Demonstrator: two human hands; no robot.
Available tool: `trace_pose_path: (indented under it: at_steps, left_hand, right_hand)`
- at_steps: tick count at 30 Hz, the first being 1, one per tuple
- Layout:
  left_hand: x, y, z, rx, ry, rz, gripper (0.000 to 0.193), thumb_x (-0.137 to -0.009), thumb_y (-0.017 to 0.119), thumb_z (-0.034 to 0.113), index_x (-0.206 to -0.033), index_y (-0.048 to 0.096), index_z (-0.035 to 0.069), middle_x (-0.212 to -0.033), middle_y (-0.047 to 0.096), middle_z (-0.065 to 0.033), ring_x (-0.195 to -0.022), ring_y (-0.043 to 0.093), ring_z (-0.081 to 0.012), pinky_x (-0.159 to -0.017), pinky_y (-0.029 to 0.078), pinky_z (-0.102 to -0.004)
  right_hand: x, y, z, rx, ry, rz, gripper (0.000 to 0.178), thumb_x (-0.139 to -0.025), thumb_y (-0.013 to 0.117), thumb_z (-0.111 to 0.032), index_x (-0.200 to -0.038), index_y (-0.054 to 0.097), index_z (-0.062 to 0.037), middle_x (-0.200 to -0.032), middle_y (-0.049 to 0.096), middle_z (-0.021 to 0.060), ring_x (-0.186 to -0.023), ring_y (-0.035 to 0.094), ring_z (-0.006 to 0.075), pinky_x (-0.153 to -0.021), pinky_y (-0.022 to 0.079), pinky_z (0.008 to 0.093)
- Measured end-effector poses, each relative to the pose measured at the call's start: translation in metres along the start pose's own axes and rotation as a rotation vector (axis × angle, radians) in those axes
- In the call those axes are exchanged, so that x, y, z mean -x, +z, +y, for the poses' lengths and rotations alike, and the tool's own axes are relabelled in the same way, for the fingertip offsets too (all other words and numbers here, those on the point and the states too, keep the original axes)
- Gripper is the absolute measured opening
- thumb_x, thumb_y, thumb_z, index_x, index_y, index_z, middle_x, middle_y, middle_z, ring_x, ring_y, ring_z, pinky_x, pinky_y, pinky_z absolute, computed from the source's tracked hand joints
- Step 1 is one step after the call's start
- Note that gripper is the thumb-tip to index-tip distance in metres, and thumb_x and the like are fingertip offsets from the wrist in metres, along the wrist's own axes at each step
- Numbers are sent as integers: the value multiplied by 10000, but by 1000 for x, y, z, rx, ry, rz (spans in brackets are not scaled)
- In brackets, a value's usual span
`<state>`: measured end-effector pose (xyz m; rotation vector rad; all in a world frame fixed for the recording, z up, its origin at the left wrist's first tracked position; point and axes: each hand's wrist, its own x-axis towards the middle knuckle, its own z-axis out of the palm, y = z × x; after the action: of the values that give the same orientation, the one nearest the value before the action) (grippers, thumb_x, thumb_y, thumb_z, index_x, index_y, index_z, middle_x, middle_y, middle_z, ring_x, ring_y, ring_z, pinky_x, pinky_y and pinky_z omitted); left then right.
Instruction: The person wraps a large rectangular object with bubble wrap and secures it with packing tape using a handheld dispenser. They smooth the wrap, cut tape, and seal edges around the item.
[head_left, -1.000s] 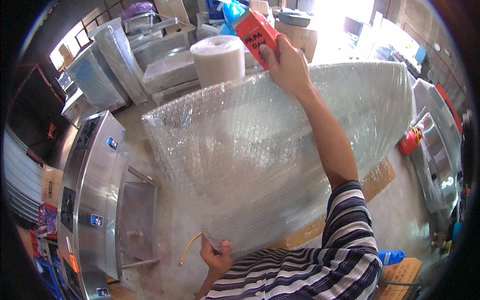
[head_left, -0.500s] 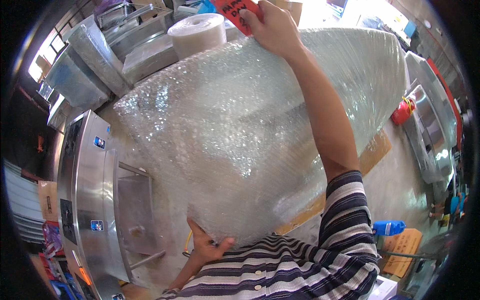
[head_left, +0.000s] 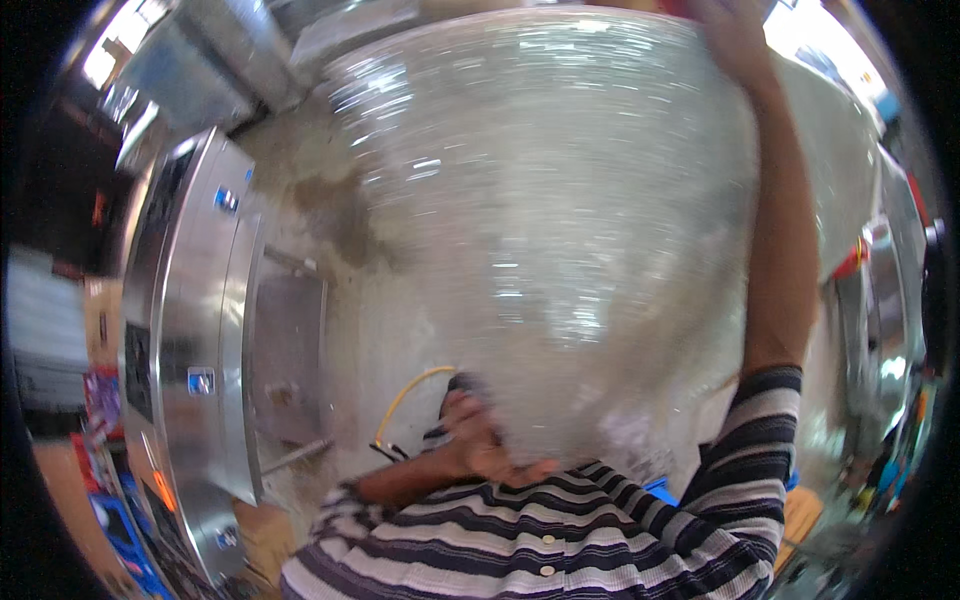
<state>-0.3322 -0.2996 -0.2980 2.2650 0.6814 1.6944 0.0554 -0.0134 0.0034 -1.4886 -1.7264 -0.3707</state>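
A large bulky bundle in clear bubble wrap (head_left: 560,200) fills the middle, shiny and smeared by motion; what is inside cannot be made out. Low down, close to my striped shirt, my left hand (head_left: 475,440) has its fingers curled round the bundle's lower end. At the upper right, my right hand (head_left: 738,45) is against the far edge of the wrap, its arm stretched along the bundle's right side. That hand is blurred and partly cut off at the top. A bit of something red (head_left: 678,7) shows beside it.
A stainless steel appliance (head_left: 195,340) stands on the left, with a yellow hose (head_left: 412,388) on the floor near my left hand. Wrapped units (head_left: 190,75) are at the back left. More wrapped metal equipment (head_left: 890,300) lines the right, by a red object (head_left: 852,260).
My view has swung, so the bundle and my right hand appear higher and farther right. My left hand also sits farther right, still at the lower end. The white wrap roll has left the view.
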Motion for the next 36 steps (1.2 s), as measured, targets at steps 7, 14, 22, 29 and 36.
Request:
trace_pose_path:
  at_steps: [7, 14, 22, 29, 36]
  left_hand:
    - [-44, 40, 5, 317, 57, 327, 359, -776, 803, 362, -684, 515, 169, -1320, 613, -108, -1263, 475, -309, -1044, 346, -536]
    - [-43, 36, -1, 398, 68, 312, 350, -778, 760, 265, -638, 464, 141, -1370, 599, -130, -1262, 479, -342, -1046, 336, -546]
    - [-36, 39, -2, 353, 38, 283, 344, -752, 762, 281, -593, 505, 117, -1341, 609, -152, -1268, 474, -350, -1041, 345, -552]
    - [-40, 39, -2, 303, 76, 310, 387, -704, 781, 358, -567, 550, 79, -1237, 625, -223, -1244, 470, -409, -1018, 363, -571]
    - [-34, 29, 0, 246, 41, 210, 308, -702, 783, 375, -732, 719, 76, -1238, 569, -197, -1213, 425, -396, -1031, 335, -536]
  right_hand:
    - [-3, -16, 17, -38, 210, 4, 551, -1002, 611, -452, -1293, 672, 13, -1153, 724, 142, -1032, 669, 222, -959, 498, 359]
    - [-8, -17, 30, -24, 248, -6, 572, -975, 633, -482, -1270, 693, 3, -1147, 733, 123, -1027, 671, 207, -959, 480, 333]
    - [-4, -10, 7, 48, 227, -38, 560, -973, 638, -461, -1273, 694, 8, -1176, 728, 139, -1069, 670, 230, -980, 485, 357]
    - [-11, -7, 21, 45, 6, -8, 544, -1009, 566, -455, -1240, 705, 17, -1144, 745, 137, -1054, 682, 216, -969, 494, 359]
    - [12, -10, -57, -66, 191, 12, 544, -1024, 565, -467, -1160, 706, 40, -1026, 737, 123, -962, 671, 194, -878, 523, 365]
